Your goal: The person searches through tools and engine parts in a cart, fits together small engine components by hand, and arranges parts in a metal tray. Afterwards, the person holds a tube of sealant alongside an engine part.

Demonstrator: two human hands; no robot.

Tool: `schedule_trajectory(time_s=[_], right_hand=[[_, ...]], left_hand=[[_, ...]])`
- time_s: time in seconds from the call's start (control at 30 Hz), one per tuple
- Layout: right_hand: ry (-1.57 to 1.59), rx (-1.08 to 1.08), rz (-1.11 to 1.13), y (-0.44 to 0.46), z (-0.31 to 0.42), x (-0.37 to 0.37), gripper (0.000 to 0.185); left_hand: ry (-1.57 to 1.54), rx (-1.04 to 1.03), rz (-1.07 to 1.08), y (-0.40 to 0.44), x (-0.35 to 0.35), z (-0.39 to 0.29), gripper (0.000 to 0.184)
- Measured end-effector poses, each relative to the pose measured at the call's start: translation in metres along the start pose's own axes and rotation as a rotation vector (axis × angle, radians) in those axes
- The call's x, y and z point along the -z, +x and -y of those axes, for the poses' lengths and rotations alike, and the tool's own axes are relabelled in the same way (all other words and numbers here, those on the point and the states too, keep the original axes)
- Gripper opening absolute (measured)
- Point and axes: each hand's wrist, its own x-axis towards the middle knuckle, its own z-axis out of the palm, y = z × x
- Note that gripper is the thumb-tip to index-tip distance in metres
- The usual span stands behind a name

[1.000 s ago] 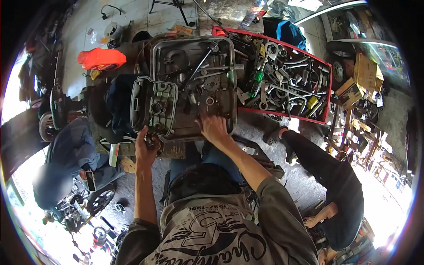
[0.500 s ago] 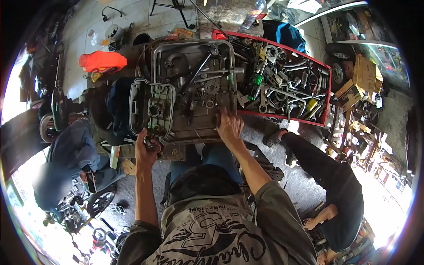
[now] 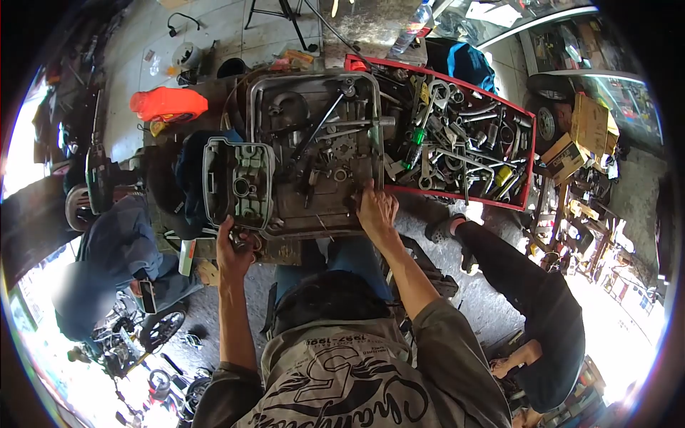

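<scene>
left hand (image 3: 235, 250) curls half-closed at metal cover (image 3: 241, 184), grip unclear | right hand (image 3: 379, 214) half-curls at tray (image 3: 314, 232), hold hidden | cover is grey, dark-stained, round ring inside

graphic tee (image 3: 335, 371) front: big "5" | small "1997-199", last digit fuzzy imo | script "Champ", rest's hard to read

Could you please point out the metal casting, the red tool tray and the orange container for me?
Metal casting (image 3: 250, 175): head view, on its inner face near the middle.
Red tool tray (image 3: 530, 164): head view, on its right-hand wall.
Orange container (image 3: 168, 105): head view, on the middle of its body.
</scene>
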Motion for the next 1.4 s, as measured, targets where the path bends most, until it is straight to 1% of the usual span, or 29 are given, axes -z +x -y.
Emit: schedule_trajectory(time_s=[0.03, 0.07, 0.13, 0.2, 0.23, 0.3, 0.33, 0.4, 0.43, 0.47, 0.53, 0.6, 0.63, 0.67, 0.73, 0.77, 0.8, 0.87, 0.9, 0.93, 1.0, 1.03, 1.13, 1.17, 1.2, 1.27, 1.3, 1.33, 1.4], right_hand=[[-0.001, 0.0, -0.001, -0.001, -0.002, -0.005, 0.053], [-0.084, 0.055, -0.056, -0.002, -0.006, -0.014, 0.055], [-0.166, 0.112, -0.112, 0.0, 0.003, -0.008, 0.056], [-0.127, -0.117, 0.325, 0.004, 0.012, 0.001, 0.053], [-0.128, -0.114, 0.326, 0.002, 0.012, 0.0, 0.053], [-0.17, 0.01, 0.147, -0.005, 0.016, 0.003, 0.052], [-0.169, 0.012, 0.148, -0.002, 0.02, 0.009, 0.052], [0.094, -0.153, 0.185, 0.01, 0.026, 0.022, 0.039], [0.093, -0.149, 0.189, 0.014, 0.017, 0.014, 0.039], [0.407, -0.039, 0.142, 0.018, 0.002, 0.002, 0.032], [0.721, 0.076, 0.094, 0.031, -0.014, -0.009, 0.027], [1.414, -0.058, 0.381, 0.046, -0.022, -0.014, 0.024], [1.387, -0.041, 0.37, 0.049, -0.002, 0.025, 0.022], [1.386, -0.04, 0.373, 0.054, 0.007, 0.031, 0.022], [1.01, -0.089, 0.139, 0.074, 0.024, 0.028, 0.021], [0.836, 0.054, 0.109, 0.084, 0.028, 0.026, 0.023], [0.836, 0.054, 0.11, 0.089, 0.035, 0.024, 0.023], [0.088, 0.055, 0.008, 0.094, 0.046, 0.02, 0.038], [0.044, 0.004, 0.044, 0.094, 0.042, 0.011, 0.052], [0.045, 0.007, 0.044, 0.095, 0.041, 0.01, 0.052], [-0.005, -0.049, 0.063, 0.096, 0.038, 0.007, 0.056], [-0.007, -0.046, 0.068, 0.095, 0.035, 0.005, 0.056], [-0.023, 0.027, 0.0, 0.095, 0.023, 0.008, 0.053], [0.036, 0.089, 0.034, 0.095, 0.017, 0.012, 0.045], [0.036, 0.09, 0.035, 0.093, 0.015, 0.013, 0.045], [0.02, 0.225, 0.125, 0.089, 0.011, 0.015, 0.043], [0.132, 0.195, 0.186, 0.089, 0.014, 0.025, 0.031], [0.132, 0.196, 0.186, 0.09, 0.015, 0.025, 0.031], [0.2, 0.103, -0.004, 0.096, 0.018, 0.024, 0.03]], left_hand=[[0.016, 0.003, -0.013, 0.001, 0.002, 0.002, 0.054], [0.219, -0.143, 0.023, 0.003, 0.008, 0.009, 0.053], [0.421, -0.291, 0.057, -0.001, -0.001, 0.005, 0.051], [0.102, -0.073, -0.014, -0.004, -0.007, -0.001, 0.043], [-0.007, -0.003, -0.044, -0.004, -0.011, -0.004, 0.04], [-0.336, 0.109, -0.153, 0.001, -0.01, -0.004, 0.023], [-0.336, 0.107, -0.156, 0.001, -0.01, -0.004, 0.023], [-0.157, 0.022, -0.097, -0.002, -0.009, -0.002, 0.015], [-0.16, 0.021, -0.102, -0.004, -0.012, -0.003, 0.015], [-0.199, 0.065, -0.119, -0.006, -0.014, -0.006, 0.015], [-0.239, 0.107, -0.139, -0.011, -0.02, -0.011, 0.015], [-0.223, 0.094, -0.157, -0.013, -0.026, -0.012, 0.017], [-0.224, 0.093, -0.159, -0.014, -0.024, -0.012, 0.017], [-0.214, 0.089, -0.08, -0.013, -0.02, -0.011, 0.016], [-0.205, 0.086, 0.0, -0.01, -0.011, -0.007, 0.015], [-0.23, 0.083, 0.01, -0.007, -0.006, -0.004, 0.014], [-0.254, 0.078, 0.019, -0.006, -0.006, -0.003, 0.013], [-0.264, 0.072, 0.006, -0.007, -0.004, -0.001, 0.012], [-0.274, 0.066, -0.004, -0.007, -0.006, 0.0, 0.011], [-0.275, 0.064, -0.005, -0.01, -0.015, -0.003, 0.011], [-0.227, 0.023, -0.169, -0.015, -0.032, -0.006, 0.02], [-0.231, 0.024, -0.174, -0.015, -0.029, -0.005, 0.02], [-0.211, 0.039, -0.109, -0.014, -0.027, -0.004, 0.021], [-0.221, 0.033, -0.134, -0.014, -0.028, -0.004, 0.021], [-0.231, 0.029, -0.16, -0.015, -0.029, -0.004, 0.021], [-0.216, 0.039, -0.173, -0.015, -0.03, -0.004, 0.022], [-0.202, 0.045, -0.187, -0.014, -0.03, -0.005, 0.023], [-0.203, 0.043, -0.188, -0.012, -0.025, -0.005, 0.023], [-0.272, 0.097, -0.018, -0.009, -0.013, -0.004, 0.009]])
